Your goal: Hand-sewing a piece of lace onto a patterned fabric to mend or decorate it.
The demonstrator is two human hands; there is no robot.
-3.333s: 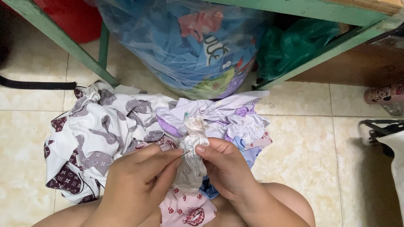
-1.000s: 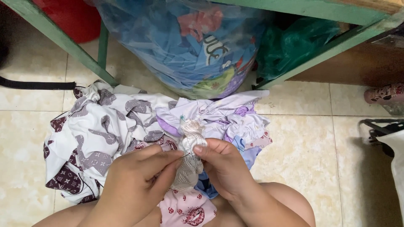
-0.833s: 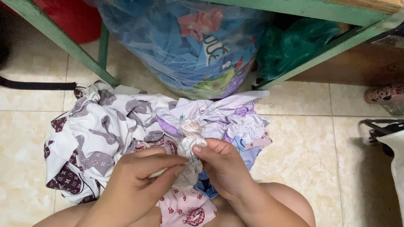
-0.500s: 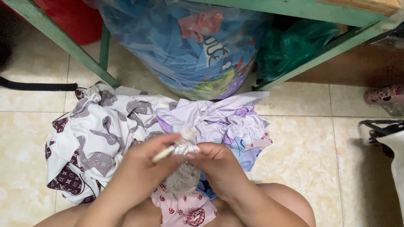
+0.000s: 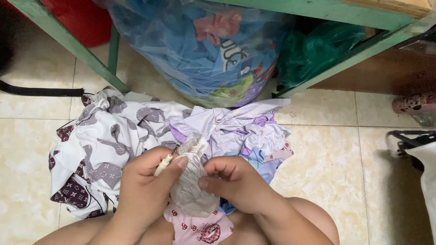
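Note:
My left hand [image 5: 144, 186] grips a thin cream-coloured stick-like tool [image 5: 163, 164] and presses against a small bunched piece of white patterned cloth [image 5: 190, 186]. My right hand [image 5: 231, 181] pinches the same cloth from the right side. Both hands hover over my lap, above a pink printed fabric [image 5: 200, 227]. Behind them a pile of garments lies on the tiled floor: a white one with dark purple shapes [image 5: 100, 140] and a lilac one [image 5: 236, 129].
A big clear plastic bag of blue clothes [image 5: 204, 45] stands under a green-framed table [image 5: 68, 41], next to a green bag [image 5: 318, 50]. A red container [image 5: 86, 20] is at the back left. A black strap [image 5: 36, 90] lies left; a dark frame with white cloth [image 5: 418, 154] is right.
My left hand has turned and lifted the thin tool up beside the cloth. The bunched cloth has loosened and hangs lower between my hands.

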